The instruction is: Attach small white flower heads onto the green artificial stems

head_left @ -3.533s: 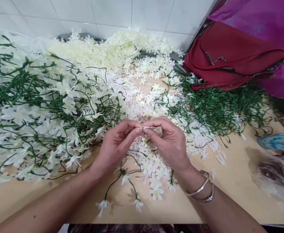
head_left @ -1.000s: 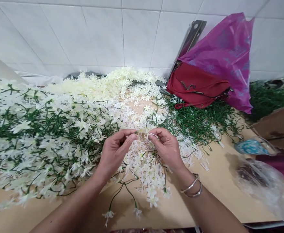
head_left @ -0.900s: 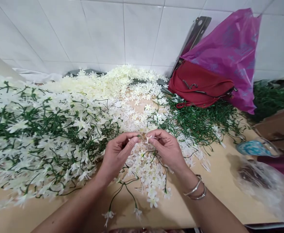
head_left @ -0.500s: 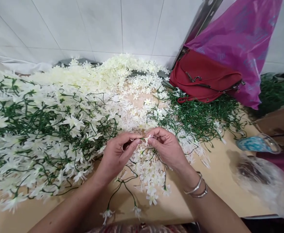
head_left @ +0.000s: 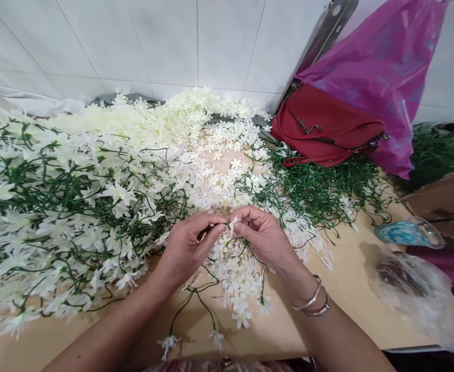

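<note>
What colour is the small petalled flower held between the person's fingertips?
The small petalled flower is white; it shows best in the head view.

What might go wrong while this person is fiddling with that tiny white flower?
The small white flower is pinched between the left hand and right hand; if it slipped, it could get lost among the similar white blossoms below.

The green stems lie crisscrossed, so they may tangle.

The red bag sits against those stems and might snag some if moved.
</note>
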Demonstrator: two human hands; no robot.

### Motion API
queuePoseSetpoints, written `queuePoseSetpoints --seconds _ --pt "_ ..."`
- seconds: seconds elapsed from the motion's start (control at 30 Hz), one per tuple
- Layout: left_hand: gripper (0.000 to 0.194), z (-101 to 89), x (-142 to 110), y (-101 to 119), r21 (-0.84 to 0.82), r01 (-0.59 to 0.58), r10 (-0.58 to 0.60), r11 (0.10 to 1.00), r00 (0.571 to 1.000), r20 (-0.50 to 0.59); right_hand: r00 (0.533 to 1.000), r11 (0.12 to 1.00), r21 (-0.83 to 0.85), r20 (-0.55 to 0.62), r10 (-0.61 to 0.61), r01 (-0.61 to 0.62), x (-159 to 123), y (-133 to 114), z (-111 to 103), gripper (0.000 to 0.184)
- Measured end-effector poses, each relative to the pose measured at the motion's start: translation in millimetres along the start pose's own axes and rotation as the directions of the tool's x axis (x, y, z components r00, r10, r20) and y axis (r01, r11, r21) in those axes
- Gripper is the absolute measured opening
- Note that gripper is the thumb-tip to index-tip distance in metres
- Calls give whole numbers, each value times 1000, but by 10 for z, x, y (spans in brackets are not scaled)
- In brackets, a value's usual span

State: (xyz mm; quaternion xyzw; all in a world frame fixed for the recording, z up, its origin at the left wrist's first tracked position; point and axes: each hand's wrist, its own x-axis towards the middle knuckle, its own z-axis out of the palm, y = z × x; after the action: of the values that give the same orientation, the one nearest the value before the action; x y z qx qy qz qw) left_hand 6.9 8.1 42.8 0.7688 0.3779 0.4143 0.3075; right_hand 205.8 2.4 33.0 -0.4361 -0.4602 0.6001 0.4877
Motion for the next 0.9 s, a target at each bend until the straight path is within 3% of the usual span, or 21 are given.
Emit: queuePoseSetpoints --seconds 0.23,0.43,0.77,0.9 --pt "12 0 7 -33 32 21 -23 999 999 48 999 1000 -4 -35 17 -17 18 54 27 29" --pt "14 46 -46 -148 -62 126 -119 990 986 113 999 995 97 47 13 -17 48 126 17 19" --pt "11 153 -124 -278 -41 14 -11 999 998 64 989 993 77 125 84 -94 91 209 -90 19" --pt "15 169 -109 -242 -63 55 -50 996 995 81 985 988 109 143 98 -114 107 213 -117 21"
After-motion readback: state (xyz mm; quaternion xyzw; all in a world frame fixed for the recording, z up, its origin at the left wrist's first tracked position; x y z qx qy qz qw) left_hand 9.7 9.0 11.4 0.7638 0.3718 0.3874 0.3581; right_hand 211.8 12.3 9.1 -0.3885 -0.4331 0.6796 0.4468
